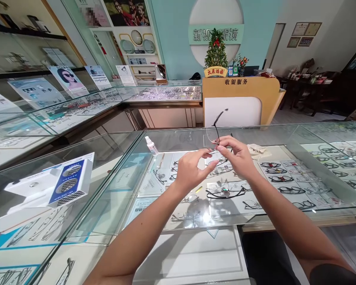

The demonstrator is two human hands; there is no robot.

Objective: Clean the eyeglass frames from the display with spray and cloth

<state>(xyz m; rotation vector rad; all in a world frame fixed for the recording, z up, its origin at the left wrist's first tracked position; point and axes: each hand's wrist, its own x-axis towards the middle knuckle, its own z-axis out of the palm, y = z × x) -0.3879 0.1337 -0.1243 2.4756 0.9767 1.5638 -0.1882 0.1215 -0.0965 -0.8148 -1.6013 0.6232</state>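
Observation:
A pair of thin-rimmed eyeglasses [216,123] with a dark temple pointing up is held above the glass counter. My right hand [237,155] pinches it between thumb and fingers, near the lower rim. Just left of it, my left hand [192,168] has its thumb and fingers apart, with the fingertips close to the eyeglasses; nothing shows between them. Part of the frame is hidden behind my right fingers. Below both hands, dark-framed glasses [225,194] lie at the counter.
A small white bottle [152,145] stands on the glass counter [190,136] to the left, and a beige cloth [258,151] lies to the right. Rows of eyeglasses [280,179] fill the display case. A white and blue box [68,182] sits farther left. Beyond is a cashier desk [240,89].

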